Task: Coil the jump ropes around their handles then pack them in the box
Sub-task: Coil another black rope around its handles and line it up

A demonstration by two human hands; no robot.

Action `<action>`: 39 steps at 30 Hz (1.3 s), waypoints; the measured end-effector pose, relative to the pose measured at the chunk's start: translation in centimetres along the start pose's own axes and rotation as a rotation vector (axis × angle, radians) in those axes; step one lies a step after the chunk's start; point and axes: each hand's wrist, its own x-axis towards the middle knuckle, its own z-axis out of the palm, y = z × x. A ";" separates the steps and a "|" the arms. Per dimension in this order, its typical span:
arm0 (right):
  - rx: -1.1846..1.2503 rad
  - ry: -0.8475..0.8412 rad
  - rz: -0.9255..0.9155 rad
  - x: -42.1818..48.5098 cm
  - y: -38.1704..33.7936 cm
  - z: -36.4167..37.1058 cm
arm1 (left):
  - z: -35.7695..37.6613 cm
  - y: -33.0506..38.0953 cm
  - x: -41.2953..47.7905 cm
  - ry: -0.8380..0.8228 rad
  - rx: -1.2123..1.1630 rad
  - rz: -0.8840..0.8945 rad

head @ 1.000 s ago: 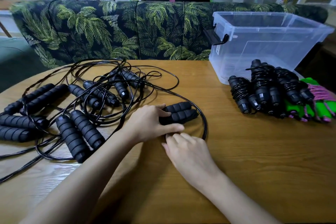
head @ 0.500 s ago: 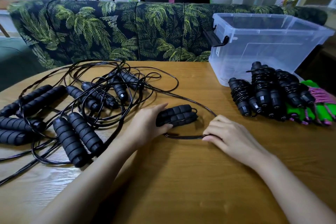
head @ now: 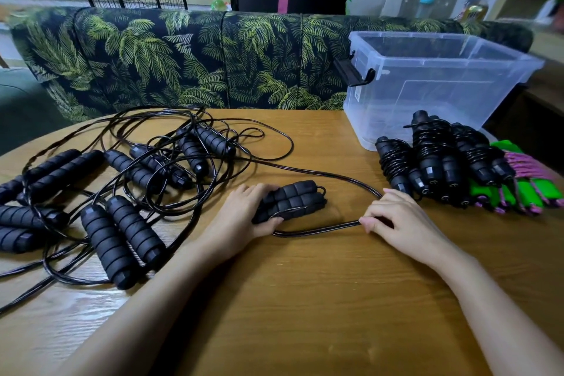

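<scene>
Black foam handles (head: 122, 241): several loose pairs at the far left of the bench (head: 305, 299), lying among uncoiled cords.
Tangle (head: 171, 143): black cords looped over and under one another, from the left edge to mid-bench. Which cord belongs to which pair cannot be told.
Left grip (head: 244, 217): clenched round one pair (head: 293, 200) of handles held side by side, low on the bench, just right of the Tangle.
Cord (head: 317, 231): this pair's own. It leaves from under the Left grip and loops out to the right, and its far run leads back up-left into the Tangle.
Right grip (head: 393, 220): fingers curled, pinching the Cord at the right end of the loop, near the wound heap.
Step, as judged: gathering slack, with no wrap yet laid on the pair.
Coiled sets (head: 433, 159): black, wound tight on their handles, heaped just in front of the box.
Box (head: 396, 101): clear plastic, lid off, black clip at its left end, at the back right of the bench. The wound sets lie outside it, so packing is not begun.
Green-pink sets (head: 537, 189): wound, at the far right edge, touching the black heap.
Risk, snag: the far run is buried in the Tangle, so a hard pull would likely drag neighbouring handles or draw a knot.
Risk, slip: smooth Cord on foam may spring loose if tension drops between wraps.
Risk, knock: the Right grip works close to the heap, and a wide winding sweep could scatter it.
</scene>
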 end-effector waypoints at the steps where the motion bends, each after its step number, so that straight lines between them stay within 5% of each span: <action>1: 0.024 -0.010 0.038 0.1 0.0 0.0 | -0.3 0.0 -0.2 0.009 -0.045 0.009; 5: 0.148 -0.032 0.159 2.2 -1.0 -1.2 | -1.5 1.1 -1.1 0.011 -0.083 0.240; 9: 0.079 0.022 0.166 6.4 -5.3 -3.3 | -0.3 4.1 -1.9 0.003 0.253 0.371; 14: 0.089 0.254 -0.011 6.0 -11.6 -3.6 | -1.9 5.9 -1.2 -0.011 0.450 -0.032; 17: 0.065 0.308 -0.136 2.5 -13.9 -1.8 | -2.4 4.5 -1.1 0.034 0.525 -0.034; 30: 0.219 0.391 -0.030 -2.7 -12.2 1.3 | -2.1 4.6 -1.7 0.321 -0.013 -0.202; 39: 0.271 0.374 0.027 -2.1 -11.9 1.5 | -2.6 5.2 -2.5 0.158 -0.589 -0.125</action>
